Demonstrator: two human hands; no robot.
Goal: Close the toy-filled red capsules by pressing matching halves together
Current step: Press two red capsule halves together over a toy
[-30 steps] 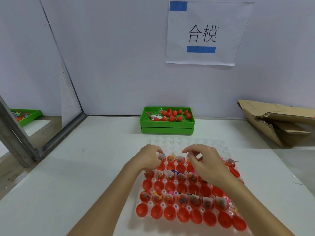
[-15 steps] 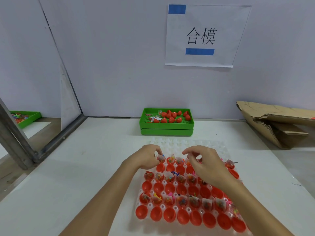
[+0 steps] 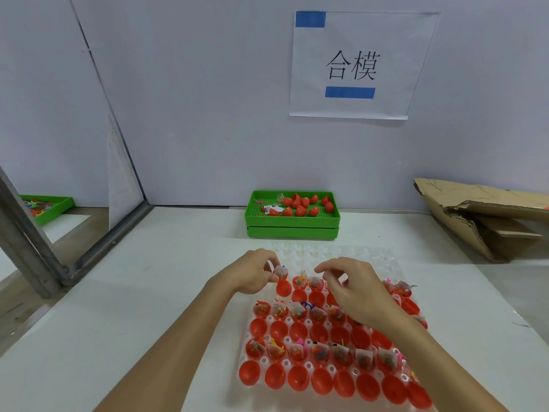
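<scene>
Left hand (image 3: 252,275) pinches a small clear toy bag (image 3: 280,272) at its top, over an open red half (image 3: 283,287) at the far-left corner of the white tray (image 3: 383,257). Right hand (image 3: 353,288) hovers over the far row, fingers curled, thumb and forefinger nearly meeting; whether it holds anything can't be told. Tray sits mid-bench, rows of bagged halves alternating with empty halves (image 3: 298,378). Closed capsules (image 3: 300,210) lie in the green bin (image 3: 292,230) at the far edge. Judgement: halves are light, thin, smooth plastic and likely flex, so grip at the rim sides and press square. Bag is soft; tuck it in fully or it will catch in the seam.
</scene>
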